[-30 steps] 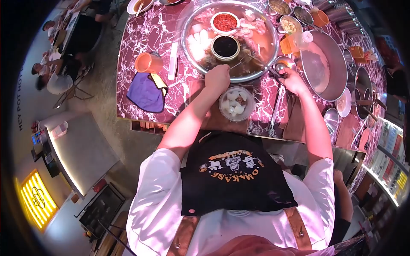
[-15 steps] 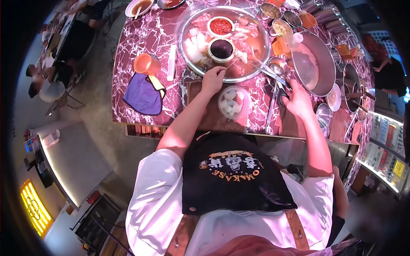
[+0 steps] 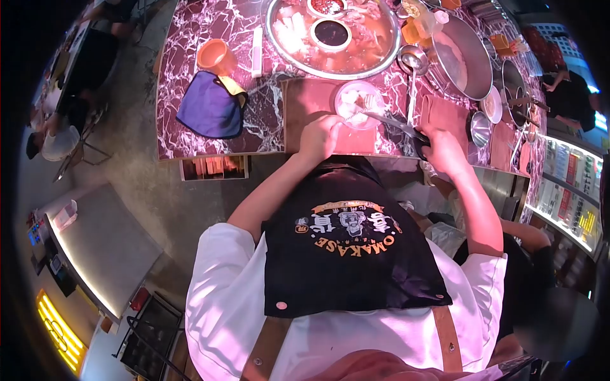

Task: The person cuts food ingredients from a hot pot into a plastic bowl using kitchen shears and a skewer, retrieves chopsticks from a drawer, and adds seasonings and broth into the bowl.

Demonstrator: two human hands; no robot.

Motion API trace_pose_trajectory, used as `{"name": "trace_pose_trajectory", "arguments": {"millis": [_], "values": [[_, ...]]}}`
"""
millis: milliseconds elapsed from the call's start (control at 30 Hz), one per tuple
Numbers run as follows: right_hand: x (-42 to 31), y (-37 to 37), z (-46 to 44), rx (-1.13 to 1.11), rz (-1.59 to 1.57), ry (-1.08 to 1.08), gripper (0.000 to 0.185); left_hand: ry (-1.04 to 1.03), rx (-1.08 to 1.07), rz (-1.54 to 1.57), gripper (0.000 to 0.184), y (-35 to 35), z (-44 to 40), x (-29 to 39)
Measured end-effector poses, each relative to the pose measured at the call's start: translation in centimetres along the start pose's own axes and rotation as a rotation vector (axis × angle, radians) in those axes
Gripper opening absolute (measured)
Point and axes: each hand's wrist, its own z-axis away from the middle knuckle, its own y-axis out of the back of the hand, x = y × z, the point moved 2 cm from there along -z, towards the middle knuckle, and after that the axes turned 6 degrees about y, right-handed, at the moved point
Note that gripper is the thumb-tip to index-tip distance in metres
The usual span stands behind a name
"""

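My left hand [image 3: 321, 136] is closed on a thin metal utensil, perhaps a fork, whose tip reaches over the round plastic tub [image 3: 341, 108] of white pieces. From the right, my right hand [image 3: 441, 147] grips the black handles of scissors [image 3: 399, 124], and their blades point into the same tub. A small piece of food seems to be at the blade tips, too small to name. Behind the tub stands the large metal basin [image 3: 298, 67] of broth and food, with a bowl of dark sauce [image 3: 331, 33] and a bowl of red sauce [image 3: 327, 5] in it.
An orange cup [image 3: 215, 56] and a purple cloth [image 3: 208, 105] lie left. Right of the basin are a ladle [image 3: 413, 60], a big metal pot [image 3: 462, 57], a brown napkin [image 3: 441, 114] and a metal bowl [image 3: 480, 129]. Another person [image 3: 530, 254] is at the lower right.
Both hands, with the utensil and scissors, have moved from the large basin back to the tub nearer my body. The view has tilted, so the tabletop sits higher in the frame.
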Motion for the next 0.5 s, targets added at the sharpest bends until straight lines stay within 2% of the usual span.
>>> {"name": "trace_pose_trajectory", "arguments": {"millis": [67,100,200,233,333,400,500], "values": [[-0.2,0.5,1.6,-0.029,0.043,-0.022,0.049,0.171,-0.084,0.134,0.020,-0.3,0.6,-1.1],[-0.4,1.0,2.3,-0.080,0.013,-0.110,0.052,0.253,-0.126,0.202,0.020,-0.5,0.8,-1.4],[-3.3,1.1,3.2,0.009,0.059,-0.191,0.056,0.312,-0.167,0.395,0.021,-0.4,1.0,-2.0],[-3.0,-0.2,2.6,0.003,0.029,-0.210,0.058,0.297,-0.169,0.391,0.021,-0.6,1.2,-2.1],[-3.1,-3.4,0.9,0.100,-0.099,-0.091,0.055,0.241,-0.165,0.353,0.021,-0.9,1.6,-2.0],[-2.3,-3.9,1.2,0.051,-0.092,-0.097,0.053,0.189,-0.143,0.298,0.021,-0.9,1.8,-1.8],[-0.7,-2.8,3.4,-0.019,-0.084,-0.134,0.057,0.224,-0.143,0.364,0.020,-1.4,1.9,-2.5]]}}
